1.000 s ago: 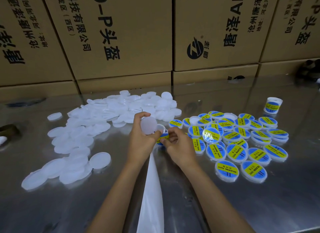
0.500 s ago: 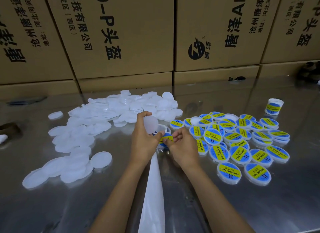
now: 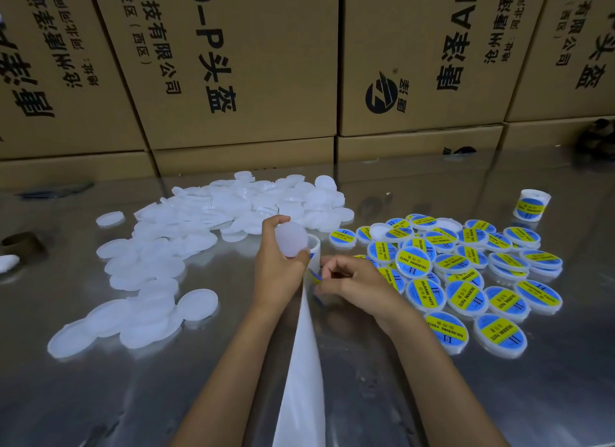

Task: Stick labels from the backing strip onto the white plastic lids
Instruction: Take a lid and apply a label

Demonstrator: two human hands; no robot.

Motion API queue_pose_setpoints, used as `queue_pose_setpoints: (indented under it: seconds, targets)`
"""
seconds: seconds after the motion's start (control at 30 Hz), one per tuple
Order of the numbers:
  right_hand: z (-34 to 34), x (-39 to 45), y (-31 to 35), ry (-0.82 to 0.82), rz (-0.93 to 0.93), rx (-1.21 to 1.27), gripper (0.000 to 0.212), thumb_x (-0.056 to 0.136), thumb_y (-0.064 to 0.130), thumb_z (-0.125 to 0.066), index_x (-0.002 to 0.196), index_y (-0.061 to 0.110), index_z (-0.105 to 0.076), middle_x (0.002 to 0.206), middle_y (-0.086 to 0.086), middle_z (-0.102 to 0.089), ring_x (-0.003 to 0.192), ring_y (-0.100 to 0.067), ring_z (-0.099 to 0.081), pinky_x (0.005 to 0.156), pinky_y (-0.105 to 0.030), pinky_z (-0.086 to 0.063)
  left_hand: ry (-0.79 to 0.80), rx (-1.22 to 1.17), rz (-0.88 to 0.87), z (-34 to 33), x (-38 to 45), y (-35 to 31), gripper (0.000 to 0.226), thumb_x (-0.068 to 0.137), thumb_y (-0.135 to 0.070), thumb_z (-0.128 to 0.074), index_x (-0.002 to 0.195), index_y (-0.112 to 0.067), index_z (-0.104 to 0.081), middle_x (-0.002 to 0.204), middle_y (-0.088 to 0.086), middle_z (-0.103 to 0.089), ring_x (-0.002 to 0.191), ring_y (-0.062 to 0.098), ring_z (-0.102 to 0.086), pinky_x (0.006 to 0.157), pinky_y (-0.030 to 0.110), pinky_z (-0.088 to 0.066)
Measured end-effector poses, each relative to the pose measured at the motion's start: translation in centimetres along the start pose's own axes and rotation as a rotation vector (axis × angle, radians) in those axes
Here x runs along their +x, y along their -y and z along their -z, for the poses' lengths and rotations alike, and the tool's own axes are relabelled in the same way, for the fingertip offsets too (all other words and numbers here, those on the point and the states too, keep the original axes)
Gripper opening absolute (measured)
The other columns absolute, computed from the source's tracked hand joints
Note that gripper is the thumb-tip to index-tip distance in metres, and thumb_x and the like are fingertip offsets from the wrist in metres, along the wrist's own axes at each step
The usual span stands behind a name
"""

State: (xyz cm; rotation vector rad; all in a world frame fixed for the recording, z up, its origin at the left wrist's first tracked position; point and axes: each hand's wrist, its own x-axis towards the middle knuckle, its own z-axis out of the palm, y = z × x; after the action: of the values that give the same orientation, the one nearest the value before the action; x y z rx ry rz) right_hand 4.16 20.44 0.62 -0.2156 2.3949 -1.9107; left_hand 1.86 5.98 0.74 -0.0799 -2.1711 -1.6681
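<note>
Blank lid (image 3: pixel 291 239) up in our left hand (image 3: pixel 278 270), label (image 3: pixel 315 276) at our right.
Our left fingers curl round the lid above the desk (image 3: pixel 100 380); our right hand (image 3: pixel 357 282) pinches the label beside the backing strip (image 3: pixel 304 363), unlabeled lids (image 3: pixel 173 257) left, labeled lids (image 3: pixel 466 273) right.

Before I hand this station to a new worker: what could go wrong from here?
The left hand holds a blank lid tilted, so the label that the right hand is peeling off the backing strip may land crooked. The labelled lids lie close to that hand, so a sticky edge could catch one. The strip runs off the table's near edge and may snag.
</note>
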Motion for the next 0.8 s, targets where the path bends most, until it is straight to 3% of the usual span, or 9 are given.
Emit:
queue_pose_setpoints:
  seconds: [0.1,0.17,0.23,0.3,0.37,0.5,0.57,0.8]
  targets:
    - [0.7,-0.3,0.5,0.037,-0.011,0.035,0.024,0.075,0.002,-0.072,0.063,0.018,-0.059,0.098,-0.013,-0.07,0.085,-0.014,-0.06,0.081,-0.028,-0.046,-0.021,-0.052,0.027,0.1,0.1,-0.2,0.056,0.081,0.003,-0.069,0.119,-0.034,-0.049,0.12,-0.001,-0.058,0.108,0.026,-0.061,0.086,0.037,-0.057]
    - [0.9,-0.3,0.7,-0.06,-0.024,0.112,0.025,0.078,0.004,-0.07,0.061,0.02,-0.059,0.086,-0.006,-0.069,0.083,-0.015,-0.059,0.08,-0.03,-0.046,-0.043,-0.141,0.052,0.3,0.2,-0.4,0.052,0.081,0.006,-0.066,0.115,-0.033,-0.055,0.122,0.008,-0.062,0.107,0.031,-0.064,0.084,0.039,-0.058]
    - [1.1,-0.2,0.8,-0.174,-0.045,0.203,0.028,0.081,0.007,-0.066,0.059,0.022,-0.058,0.071,0.003,-0.06,0.077,-0.016,-0.054,0.075,-0.033,-0.045,-0.057,-0.236,0.082,0.6,0.3,-0.7,0.049,0.084,0.008,-0.063,0.113,-0.031,-0.06,0.12,0.012,-0.064,0.099,0.031,-0.07,0.078,0.031,-0.058]
    - [1.4,0.1,1.0,-0.265,-0.048,0.324,0.027,0.084,0.005,-0.063,0.061,0.019,-0.057,0.068,0.003,-0.056,0.072,-0.016,-0.053,0.072,-0.033,-0.047,-0.061,-0.349,0.13,1.0,0.2,-1.2,0.046,0.088,0.009,-0.057,0.114,-0.029,-0.065,0.114,0.009,-0.064,0.086,0.03,-0.074,0.07,0.025,-0.057]
    - [1.6,0.2,1.3,-0.3,-0.038,0.456,0.025,0.087,0.002,-0.063,0.067,0.014,-0.054,0.068,0.002,-0.062,0.067,-0.015,-0.058,0.069,-0.031,-0.05,-0.047,-0.444,0.174,1.2,0.0,-1.7,0.045,0.091,0.008,-0.052,0.114,-0.027,-0.07,0.112,0.005,-0.062,0.086,0.032,-0.074,0.065,0.021,-0.057]
    - [1.1,-0.1,2.0,-0.247,0.024,0.61,0.022,0.087,0.003,-0.068,0.079,0.013,-0.05,0.081,-0.011,-0.069,0.062,-0.019,-0.062,0.06,-0.026,-0.053,0.076,-0.566,0.237,0.9,-0.4,-2.6,0.043,0.096,0.003,-0.047,0.116,-0.024,-0.074,0.122,0.011,-0.063,0.098,0.033,-0.073,0.082,0.034,-0.061]
    - [0.7,-0.1,2.1,-0.245,0.071,0.598,0.024,0.086,0.004,-0.071,0.084,0.013,-0.049,0.081,-0.01,-0.07,0.061,-0.017,-0.063,0.058,-0.024,-0.053,0.148,-0.586,0.253,0.6,-0.6,-2.9,0.04,0.1,-0.001,-0.044,0.12,-0.021,-0.072,0.126,0.015,-0.065,0.104,0.031,-0.072,0.083,0.034,-0.061]
    - [0.1,-0.1,2.2,-0.326,0.141,0.505,0.025,0.083,0.005,-0.076,0.09,0.009,-0.052,0.081,-0.008,-0.074,0.06,-0.014,-0.066,0.057,-0.02,-0.052,0.261,-0.533,0.229,0.0,-1.2,-3.2,0.041,0.106,-0.006,-0.033,0.12,-0.019,-0.069,0.113,0.012,-0.074,0.098,0.025,-0.073,0.088,0.036,-0.06]
